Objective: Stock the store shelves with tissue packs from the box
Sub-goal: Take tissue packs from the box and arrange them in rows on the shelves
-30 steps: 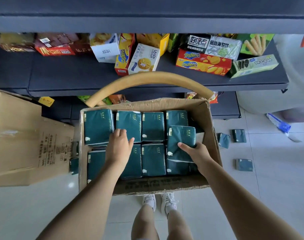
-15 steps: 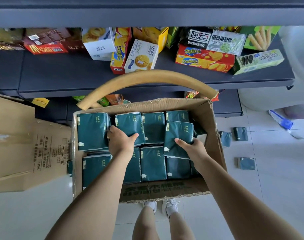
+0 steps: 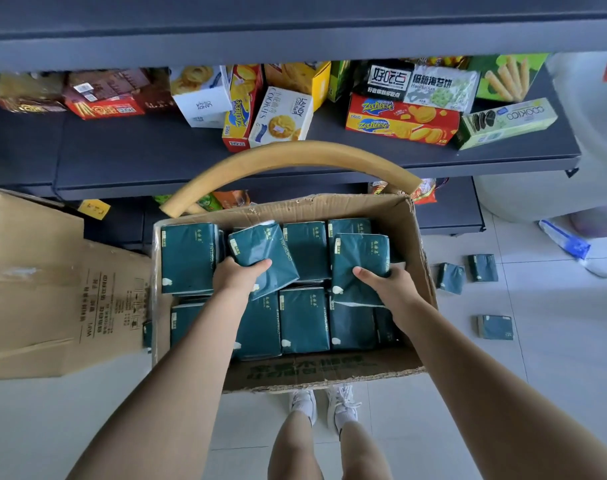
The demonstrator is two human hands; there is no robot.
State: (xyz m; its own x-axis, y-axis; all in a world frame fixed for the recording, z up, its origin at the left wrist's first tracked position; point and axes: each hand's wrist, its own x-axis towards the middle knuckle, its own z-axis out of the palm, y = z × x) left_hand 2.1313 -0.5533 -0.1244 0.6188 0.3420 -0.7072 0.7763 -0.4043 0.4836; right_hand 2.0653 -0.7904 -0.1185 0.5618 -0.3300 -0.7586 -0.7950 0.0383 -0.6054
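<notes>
Spare carton (image 3: 52,289): far left, on the floor.
Open box (image 3: 329,375): centre, near side of the shelf (image 3: 139,157), filled with rows of green tissue packs.
Left hand (image 3: 238,277): fingers curled round a tilted pack (image 3: 265,252), lifted above the rows.
Right hand (image 3: 390,287): fingers gripping a second pack (image 3: 359,261) at the box's right side.
Loose packs (image 3: 451,278): three, on the floor right of the box.

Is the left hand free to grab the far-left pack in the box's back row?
Probably not yet: the left hand grips a tilted pack, though the far-left pack lies uncovered beside it.
</notes>
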